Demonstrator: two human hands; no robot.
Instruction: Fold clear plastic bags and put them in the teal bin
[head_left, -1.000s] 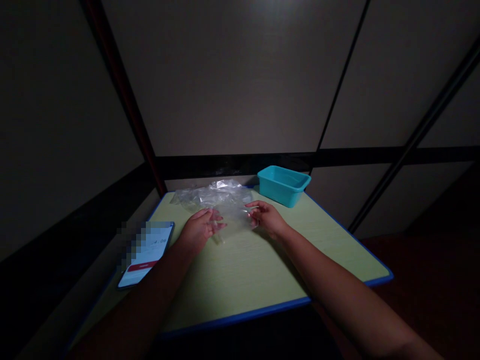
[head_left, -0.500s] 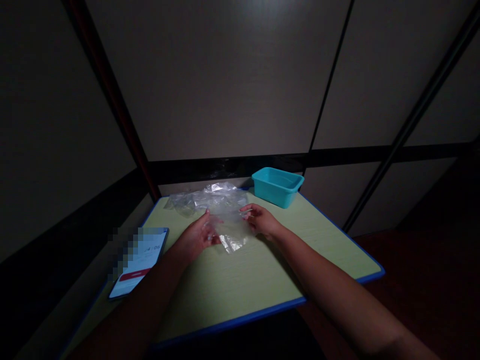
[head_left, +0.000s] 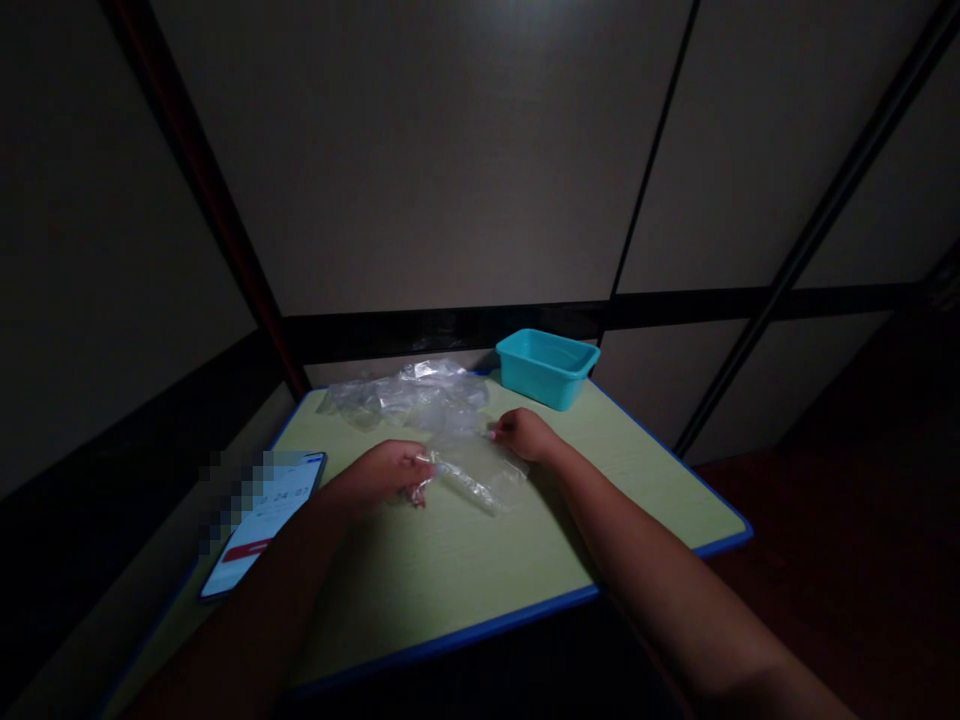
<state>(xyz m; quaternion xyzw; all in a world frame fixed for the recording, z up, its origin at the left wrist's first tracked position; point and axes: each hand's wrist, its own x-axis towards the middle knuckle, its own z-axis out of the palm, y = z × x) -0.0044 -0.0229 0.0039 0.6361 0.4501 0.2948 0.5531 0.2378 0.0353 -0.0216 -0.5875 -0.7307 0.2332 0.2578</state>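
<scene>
A clear plastic bag (head_left: 480, 475) is stretched between my two hands, low over the table. My left hand (head_left: 394, 470) pinches its left edge, thumb against fingers. At the upper right of the bag, my right hand (head_left: 521, 433) is closed on the film with thumb and fingertips. Behind it, more crumpled clear plastic bags (head_left: 405, 390) lie in a loose heap at the table's back edge. Where the held bag ends and the heap begins is hard to make out.
A turquoise plastic basin (head_left: 547, 370) stands at the back right of the pale green table (head_left: 420, 590), which has a blue rim. A phone (head_left: 262, 525) with its screen lit lies at the left edge. Dark panelled doors (head_left: 450, 180) rise behind the table.
My left hand has turned palm down and closed on the bag's edge. My right hand has closed from a looser grip. The bag now lies more spread out between them.
</scene>
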